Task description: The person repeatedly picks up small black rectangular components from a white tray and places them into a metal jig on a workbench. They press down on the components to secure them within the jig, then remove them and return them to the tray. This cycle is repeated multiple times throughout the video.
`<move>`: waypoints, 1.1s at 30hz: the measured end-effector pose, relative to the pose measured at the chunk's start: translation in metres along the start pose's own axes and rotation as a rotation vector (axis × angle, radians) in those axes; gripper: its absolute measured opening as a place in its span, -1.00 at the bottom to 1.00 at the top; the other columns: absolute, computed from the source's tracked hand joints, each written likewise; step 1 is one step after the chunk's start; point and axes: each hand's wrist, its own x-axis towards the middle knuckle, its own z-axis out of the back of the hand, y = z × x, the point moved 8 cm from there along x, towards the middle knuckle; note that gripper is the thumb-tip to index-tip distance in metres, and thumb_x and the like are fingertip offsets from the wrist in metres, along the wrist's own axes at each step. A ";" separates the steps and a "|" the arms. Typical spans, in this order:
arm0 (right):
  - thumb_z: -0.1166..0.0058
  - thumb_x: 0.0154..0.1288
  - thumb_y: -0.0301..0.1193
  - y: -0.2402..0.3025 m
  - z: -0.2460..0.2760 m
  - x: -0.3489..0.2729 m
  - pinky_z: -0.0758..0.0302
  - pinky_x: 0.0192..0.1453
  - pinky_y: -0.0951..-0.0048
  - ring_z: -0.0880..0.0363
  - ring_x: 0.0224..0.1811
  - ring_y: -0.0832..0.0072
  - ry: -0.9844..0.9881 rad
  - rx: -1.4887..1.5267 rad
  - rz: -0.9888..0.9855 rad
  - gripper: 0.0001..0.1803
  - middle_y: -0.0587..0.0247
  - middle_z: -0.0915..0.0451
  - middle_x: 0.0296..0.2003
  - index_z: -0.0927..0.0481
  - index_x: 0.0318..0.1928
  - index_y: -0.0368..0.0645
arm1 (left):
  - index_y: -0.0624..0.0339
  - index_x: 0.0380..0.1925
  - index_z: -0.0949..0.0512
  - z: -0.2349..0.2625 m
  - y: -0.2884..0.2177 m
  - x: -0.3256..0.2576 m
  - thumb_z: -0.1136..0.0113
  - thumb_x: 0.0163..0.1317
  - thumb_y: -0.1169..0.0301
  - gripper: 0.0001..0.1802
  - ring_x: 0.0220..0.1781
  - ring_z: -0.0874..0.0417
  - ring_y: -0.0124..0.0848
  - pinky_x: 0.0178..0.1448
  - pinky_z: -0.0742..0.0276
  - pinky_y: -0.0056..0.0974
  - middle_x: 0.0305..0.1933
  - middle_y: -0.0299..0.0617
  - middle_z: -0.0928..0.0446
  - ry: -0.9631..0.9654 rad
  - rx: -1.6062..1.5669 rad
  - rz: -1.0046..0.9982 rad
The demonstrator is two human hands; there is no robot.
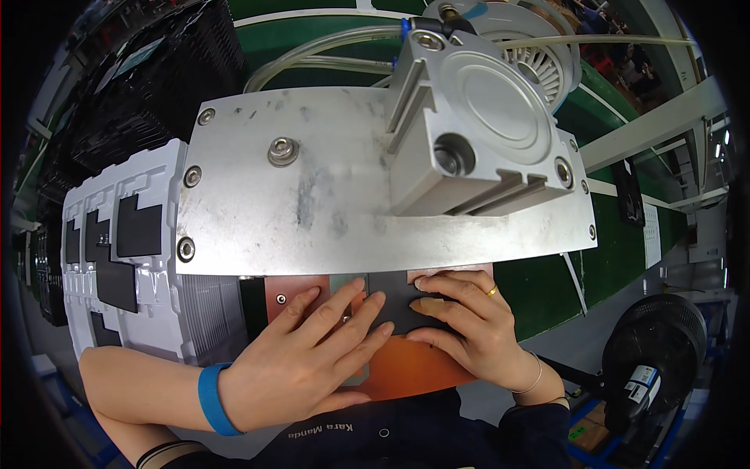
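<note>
"Dark piece (388, 310)?"
"On the orange base (418, 366), back from its near edge; far end reaches the metal plate's (258, 211) near edge."
"Left hand (301, 363)?"
"Open, spread, palm down over the base's left side, fingertips at the piece's left edge. Nothing gripped."
"Right hand (480, 332)?"
"Half curled, fingertips on the piece's right side. Pinching or only pressing, can't tell."
"Left of the base?"
"White tray (168, 266), black pieces (141, 227) in it."
</note>
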 end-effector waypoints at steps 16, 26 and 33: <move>-0.48 -0.01 -0.32 -0.002 -0.001 0.000 -0.54 0.03 0.35 -0.57 -0.01 0.27 0.039 0.008 -0.025 -0.62 0.16 -0.65 0.03 -0.71 -0.17 -0.20 | 0.07 0.34 -0.47 0.001 0.001 0.001 -0.26 0.21 -0.19 -0.18 0.56 -0.24 0.05 0.46 -0.36 0.14 0.50 0.02 -0.30 0.027 -0.021 0.018; -0.48 0.02 -0.30 -0.004 -0.001 -0.001 -0.50 -0.02 0.37 -0.55 -0.09 0.31 0.033 0.002 -0.028 -0.64 0.19 -0.66 0.01 -0.71 -0.18 -0.16 | 0.06 0.33 -0.48 0.001 0.001 0.002 -0.28 0.19 -0.17 -0.20 0.53 -0.28 0.04 0.45 -0.37 0.15 0.49 0.01 -0.31 0.017 -0.030 0.025; -0.48 0.01 -0.31 -0.003 -0.001 0.000 -0.49 0.02 0.34 -0.53 -0.04 0.27 0.031 0.015 -0.021 -0.64 0.20 -0.62 0.05 -0.69 -0.17 -0.15 | 0.08 0.33 -0.48 0.002 0.000 0.002 -0.28 0.22 -0.16 -0.21 0.54 -0.26 0.05 0.45 -0.36 0.15 0.49 0.02 -0.31 0.002 -0.023 0.011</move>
